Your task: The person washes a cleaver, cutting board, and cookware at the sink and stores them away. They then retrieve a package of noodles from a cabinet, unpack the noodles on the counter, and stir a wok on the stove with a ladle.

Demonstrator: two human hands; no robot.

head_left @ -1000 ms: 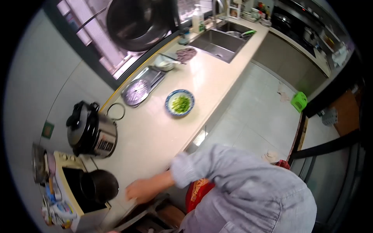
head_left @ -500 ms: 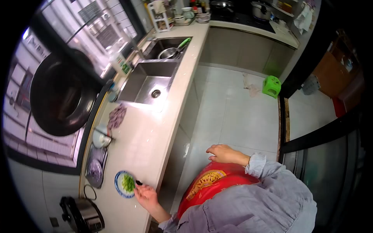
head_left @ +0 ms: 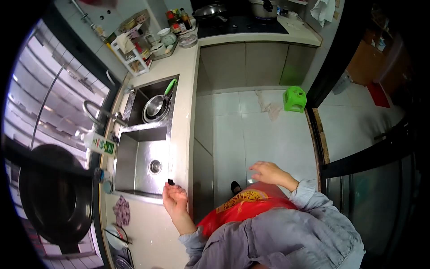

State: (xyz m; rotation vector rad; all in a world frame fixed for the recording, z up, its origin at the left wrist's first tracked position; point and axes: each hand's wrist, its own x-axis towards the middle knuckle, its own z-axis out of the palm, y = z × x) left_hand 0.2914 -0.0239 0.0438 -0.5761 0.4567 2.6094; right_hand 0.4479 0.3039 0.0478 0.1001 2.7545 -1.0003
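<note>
Beside the sink point(head_left: 142, 174), a black object point(head_left: 171, 182) is being pinched forward in the left hand point(head_left: 175, 200), the open right hand point(head_left: 269, 174) being held apart.

The bottle point(head_left: 102, 144) is left of the near sink point(head_left: 136, 157), the cloth point(head_left: 121, 211) before, the far sink point(head_left: 142, 95) behind.

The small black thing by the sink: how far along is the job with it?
The small black thing already looks picked up. In hand, the left hand pinches it near the sink, while the right hand looks empty. Left: it has yet to be put down; where, I cannot tell.
</note>
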